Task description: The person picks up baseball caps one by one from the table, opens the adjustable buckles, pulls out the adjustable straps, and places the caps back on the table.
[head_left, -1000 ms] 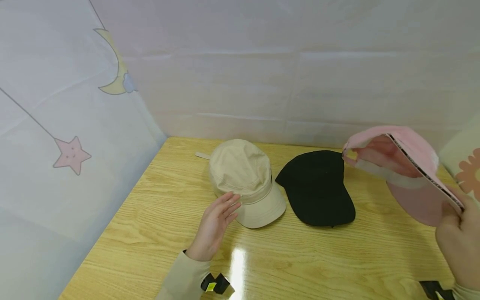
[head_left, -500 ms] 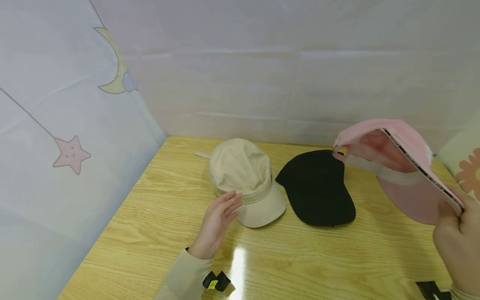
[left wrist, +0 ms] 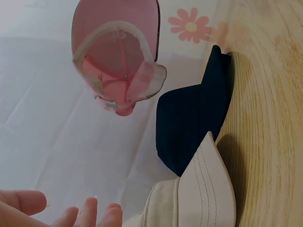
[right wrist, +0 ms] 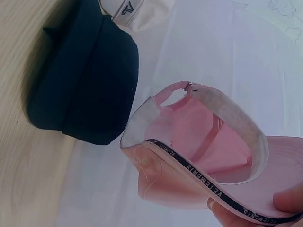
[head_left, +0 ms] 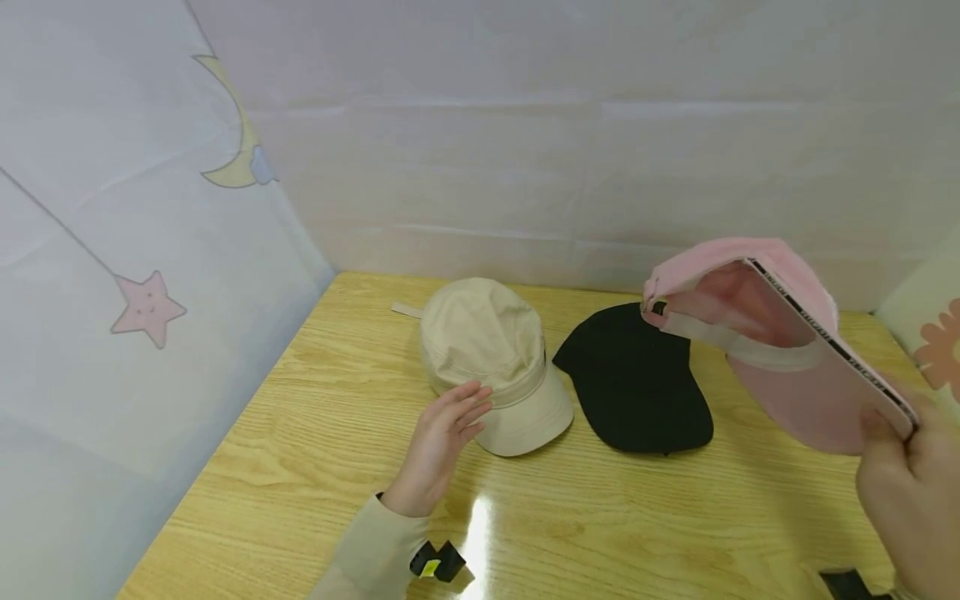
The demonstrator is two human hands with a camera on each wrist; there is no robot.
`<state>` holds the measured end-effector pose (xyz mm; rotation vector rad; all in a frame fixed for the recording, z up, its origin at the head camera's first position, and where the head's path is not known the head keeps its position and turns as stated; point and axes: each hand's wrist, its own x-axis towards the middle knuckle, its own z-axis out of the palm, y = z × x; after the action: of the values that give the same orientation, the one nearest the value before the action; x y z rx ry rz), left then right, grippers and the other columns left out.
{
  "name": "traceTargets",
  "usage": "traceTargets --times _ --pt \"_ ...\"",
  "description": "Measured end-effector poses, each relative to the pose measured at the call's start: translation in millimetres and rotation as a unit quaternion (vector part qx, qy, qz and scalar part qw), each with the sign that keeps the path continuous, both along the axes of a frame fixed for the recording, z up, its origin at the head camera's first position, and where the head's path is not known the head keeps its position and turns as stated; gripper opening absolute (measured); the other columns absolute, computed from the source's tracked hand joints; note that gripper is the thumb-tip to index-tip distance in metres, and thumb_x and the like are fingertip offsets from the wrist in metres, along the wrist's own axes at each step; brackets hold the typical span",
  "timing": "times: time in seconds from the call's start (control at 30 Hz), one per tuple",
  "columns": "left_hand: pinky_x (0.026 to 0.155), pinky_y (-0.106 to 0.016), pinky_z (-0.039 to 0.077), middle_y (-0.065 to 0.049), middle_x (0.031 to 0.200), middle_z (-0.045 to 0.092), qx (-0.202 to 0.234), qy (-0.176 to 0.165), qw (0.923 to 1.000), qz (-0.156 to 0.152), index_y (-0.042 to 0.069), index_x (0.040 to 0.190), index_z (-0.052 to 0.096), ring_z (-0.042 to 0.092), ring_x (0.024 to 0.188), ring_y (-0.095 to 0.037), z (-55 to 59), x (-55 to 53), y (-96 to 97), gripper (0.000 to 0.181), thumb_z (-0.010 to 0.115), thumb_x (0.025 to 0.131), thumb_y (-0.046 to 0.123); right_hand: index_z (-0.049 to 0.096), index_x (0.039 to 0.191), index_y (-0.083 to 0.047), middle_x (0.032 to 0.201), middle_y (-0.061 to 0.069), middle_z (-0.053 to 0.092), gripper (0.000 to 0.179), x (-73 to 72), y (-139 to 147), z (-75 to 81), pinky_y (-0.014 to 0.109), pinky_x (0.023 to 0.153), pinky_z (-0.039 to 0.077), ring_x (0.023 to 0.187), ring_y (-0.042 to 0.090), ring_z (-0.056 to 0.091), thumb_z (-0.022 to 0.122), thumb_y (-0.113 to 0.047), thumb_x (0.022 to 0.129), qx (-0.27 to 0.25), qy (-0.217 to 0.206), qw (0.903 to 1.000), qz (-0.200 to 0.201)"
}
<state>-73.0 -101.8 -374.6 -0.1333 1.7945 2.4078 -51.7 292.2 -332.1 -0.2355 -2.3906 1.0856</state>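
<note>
My right hand (head_left: 911, 483) pinches a pink baseball cap (head_left: 783, 367) by the brim, thumb on the underside. The cap is raised off the table, its inside turned toward me, and its back strap overlaps the top of a black cap (head_left: 637, 383) in the head view. Black lettered tape runs along the brim's edge (right wrist: 203, 182). Left of the black cap sits a beige cap (head_left: 487, 342), brim toward the front right. My left hand (head_left: 442, 446), fingers extended and holding nothing, is close by the beige cap's front; its fingertips (left wrist: 87, 213) show in the left wrist view.
The wooden table (head_left: 300, 467) carries the two standing caps near its back edge. A pale cloth backdrop (head_left: 465, 183) with a moon, star and flower print hangs behind and at the sides. Glare marks the table's front middle.
The pink cap and my right hand have moved left, so the cap's back overlaps more of the black cap. My left hand has barely shifted; the beige and black caps stay put.
</note>
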Motion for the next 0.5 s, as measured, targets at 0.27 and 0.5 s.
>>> traceTargets --times 0.27,0.5 --pt "0.105 -0.044 0.037 -0.020 0.139 0.051 0.000 -0.003 1.0000 -0.004 -0.013 0.140 0.037 0.049 0.126 -0.033 -1.8 -0.5 1.8 0.045 0.040 0.102 0.012 0.048 0.137 0.001 0.091 -0.024 0.046 0.037 4.6 -7 -2.4 0.018 0.046 0.029 0.056 0.004 0.040 0.041 -0.003 0.101 -0.026 -0.001 0.9997 -0.003" --pt "0.106 -0.044 0.037 -0.021 0.138 0.051 0.002 0.001 1.0000 -0.008 -0.013 0.139 0.038 0.049 0.126 -0.034 -0.7 -0.4 3.7 0.045 0.041 0.102 0.012 0.053 0.135 -0.002 0.092 -0.030 0.046 0.035 5.8 -13 -2.2 0.010 0.054 0.031 0.067 -0.004 0.042 0.045 -0.004 0.100 -0.021 -0.014 0.9990 -0.036"
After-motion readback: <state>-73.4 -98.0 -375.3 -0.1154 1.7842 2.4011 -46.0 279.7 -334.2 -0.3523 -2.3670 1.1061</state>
